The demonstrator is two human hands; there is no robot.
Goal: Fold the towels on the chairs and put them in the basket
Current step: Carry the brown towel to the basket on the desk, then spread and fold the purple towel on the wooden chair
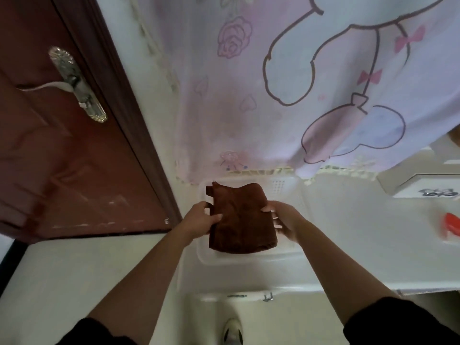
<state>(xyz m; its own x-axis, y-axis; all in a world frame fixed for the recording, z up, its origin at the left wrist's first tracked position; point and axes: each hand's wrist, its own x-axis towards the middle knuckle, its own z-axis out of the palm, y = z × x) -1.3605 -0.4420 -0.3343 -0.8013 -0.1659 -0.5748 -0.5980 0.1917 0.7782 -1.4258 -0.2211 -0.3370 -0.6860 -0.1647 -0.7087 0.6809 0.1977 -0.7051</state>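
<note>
A folded dark brown towel (240,220) hangs just above a white plastic basket (286,192) that stands on a white surface. My left hand (199,220) grips the towel's left edge, thumb on top. My right hand (283,220) holds the right edge, with its thumb over the cloth and its fingers underneath. The towel hides most of the inside of the basket. No chairs are in view.
A dark red door (62,145) with a metal handle (74,83) stands at the left. A pink and white patterned curtain (273,83) hangs behind the basket. A red and white object (451,227) and a white box (428,188) lie at the right. My shoe (232,331) shows below.
</note>
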